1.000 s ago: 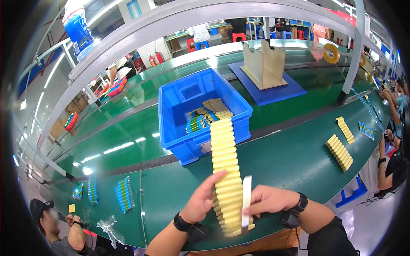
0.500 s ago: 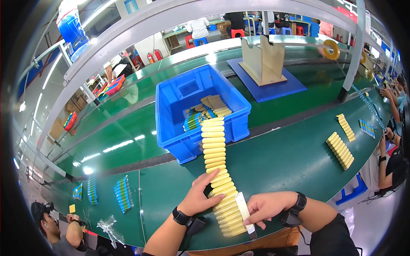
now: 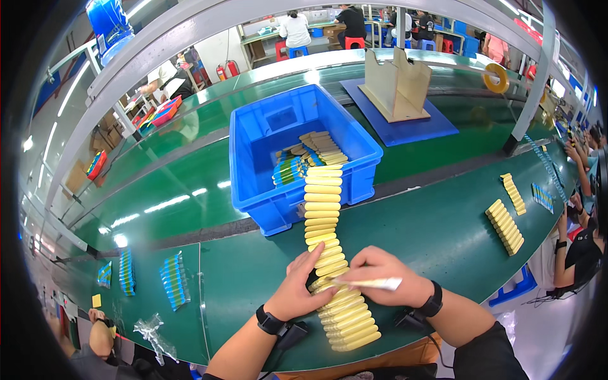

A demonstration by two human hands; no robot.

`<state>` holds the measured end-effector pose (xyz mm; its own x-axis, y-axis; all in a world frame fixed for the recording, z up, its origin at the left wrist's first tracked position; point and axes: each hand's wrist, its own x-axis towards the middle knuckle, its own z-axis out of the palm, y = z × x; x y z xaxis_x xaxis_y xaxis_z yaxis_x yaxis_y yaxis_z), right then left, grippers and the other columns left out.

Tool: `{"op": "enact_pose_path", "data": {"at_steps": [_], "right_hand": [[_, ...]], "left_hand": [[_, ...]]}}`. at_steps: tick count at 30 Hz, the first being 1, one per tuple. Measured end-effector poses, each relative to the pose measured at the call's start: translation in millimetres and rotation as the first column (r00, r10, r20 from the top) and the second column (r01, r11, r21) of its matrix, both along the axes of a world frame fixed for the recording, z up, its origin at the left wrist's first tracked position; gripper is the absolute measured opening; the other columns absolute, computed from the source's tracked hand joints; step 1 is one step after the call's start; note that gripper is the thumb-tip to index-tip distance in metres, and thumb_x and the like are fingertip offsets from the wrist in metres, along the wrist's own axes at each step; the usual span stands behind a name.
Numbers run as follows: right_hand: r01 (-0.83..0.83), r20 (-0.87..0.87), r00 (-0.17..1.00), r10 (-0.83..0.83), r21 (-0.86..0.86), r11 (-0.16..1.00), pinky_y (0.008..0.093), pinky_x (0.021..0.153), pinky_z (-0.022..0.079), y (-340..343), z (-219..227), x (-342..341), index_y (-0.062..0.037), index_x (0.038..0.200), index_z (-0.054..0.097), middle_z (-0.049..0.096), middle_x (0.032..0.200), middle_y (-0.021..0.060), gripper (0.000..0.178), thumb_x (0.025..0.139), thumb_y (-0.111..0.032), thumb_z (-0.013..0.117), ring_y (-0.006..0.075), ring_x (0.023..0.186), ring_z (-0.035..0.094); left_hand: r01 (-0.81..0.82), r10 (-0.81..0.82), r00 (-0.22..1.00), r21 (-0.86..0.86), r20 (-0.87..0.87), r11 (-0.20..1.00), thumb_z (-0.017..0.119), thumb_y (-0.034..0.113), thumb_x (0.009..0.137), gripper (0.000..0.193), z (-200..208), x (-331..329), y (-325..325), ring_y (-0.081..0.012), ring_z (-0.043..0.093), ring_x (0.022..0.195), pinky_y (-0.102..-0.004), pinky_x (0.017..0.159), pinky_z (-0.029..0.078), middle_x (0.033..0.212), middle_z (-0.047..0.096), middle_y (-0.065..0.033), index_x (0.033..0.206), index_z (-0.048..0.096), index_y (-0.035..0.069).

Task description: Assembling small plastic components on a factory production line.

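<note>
A long strip of joined yellow tubes [image 3: 322, 206] hangs over the near wall of the blue bin [image 3: 253, 200] and runs toward me across the green table. My left hand [image 3: 299, 282] holds the strip by its left side, thumb and forefinger spread over the top. Above the strip, my right hand [image 3: 389, 278] is closed around a slim white flat tool [image 3: 373, 283], whose narrow tip points left to the tubes by my left thumb. Its exact kind is unclear. More yellow and blue-green strips [image 3: 310, 155] lie inside the bin.
Blue-green strips [image 3: 174, 282] and clear plastic film [image 3: 155, 335] lie left; yellow strips [image 3: 505, 227] lie right. A beige stand [image 3: 398, 88] on a blue board is behind the bin. A grey metal frame [image 3: 190, 41] arches overhead. Co-workers sit on both sides.
My right hand has moved up and left from the strip's lower right edge, bringing the white tool across the strip. My left hand stays in place on the strip.
</note>
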<state>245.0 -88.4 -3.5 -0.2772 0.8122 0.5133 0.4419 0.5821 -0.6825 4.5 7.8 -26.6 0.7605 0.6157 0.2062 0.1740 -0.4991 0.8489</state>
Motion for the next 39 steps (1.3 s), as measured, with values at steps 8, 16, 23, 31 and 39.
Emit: {"op": "enact_pose_path", "data": {"at_steps": [8, 16, 23, 31, 39], "right_hand": [[0.050, 0.288, 0.957, -0.046, -0.006, 0.999, 0.0402, 0.088, 0.048, 0.2, 10.5, 1.0, -0.0176, 0.121, 0.072, 0.060, 0.104, 0.0054, 0.046, 0.077, -0.007, 0.080, 0.0275, 0.098, 0.059], [0.267, -0.211, 0.935, -0.284, -0.106, 0.958, 0.0357, 0.092, 0.051, -6.6, 14.4, 28.1, -0.0056, 0.105, 0.078, 0.067, 0.114, 0.0092, 0.012, 0.096, -0.006, 0.071, 0.0248, 0.106, 0.063], [-0.355, -0.547, 0.837, 0.020, -0.513, 0.782, 0.0291, 0.088, 0.052, -29.2, 19.9, 5.2, -0.0014, 0.114, 0.075, 0.073, 0.105, 0.0047, 0.020, 0.105, -0.015, 0.064, 0.0129, 0.095, 0.065], [-0.728, -0.657, 0.661, 0.362, -0.678, 0.099, 0.0239, 0.067, 0.054, -44.6, 19.8, 3.8, -0.0015, 0.110, 0.075, 0.074, 0.093, 0.0010, 0.033, 0.107, -0.032, 0.062, 0.0064, 0.077, 0.068], [-0.566, -0.518, 0.815, 0.261, -0.808, 0.165, 0.0231, 0.061, 0.054, -37.3, 20.8, 10.9, -0.0023, 0.111, 0.074, 0.076, 0.093, 0.0021, 0.033, 0.107, -0.032, 0.060, 0.0080, 0.074, 0.072]], "left_hand": [[0.008, -0.001, 0.999, 0.152, -0.043, 0.988, 0.080, 0.029, 0.084, 0.096, 2.2, -1.7, 2.6, -0.0380, 0.048, 0.135, -0.0494, 0.118, 0.026, 0.140, 0.055, -0.0198, 0.163, 0.032, 0.004], [0.030, 0.005, 0.981, -0.176, 0.192, 0.984, 0.074, 0.034, 0.091, 0.090, -3.8, -7.1, 11.2, -0.0362, 0.040, 0.147, -0.0457, 0.125, 0.024, 0.158, 0.044, -0.0203, 0.164, 0.032, 0.003], [0.369, -0.373, 0.928, 0.187, -0.013, 0.910, 0.062, 0.061, 0.094, 0.096, 32.8, 0.8, -30.8, -0.0401, 0.027, 0.153, -0.0504, 0.125, 0.010, 0.161, 0.040, -0.0229, 0.163, 0.033, 0.000], [0.316, -0.087, 0.900, -0.501, 0.427, 0.805, 0.077, 0.024, 0.093, 0.081, 42.0, 11.7, -17.2, -0.0232, 0.048, 0.141, -0.0382, 0.119, 0.036, 0.153, 0.049, -0.0137, 0.160, 0.038, 0.001], [0.045, -0.045, 0.999, -0.083, 0.000, 0.996, 0.081, 0.018, 0.087, 0.078, 5.3, 9.6, 6.3, -0.0316, 0.057, 0.130, -0.0417, 0.113, 0.042, 0.138, 0.061, -0.0180, 0.156, 0.047, 0.008]]}}
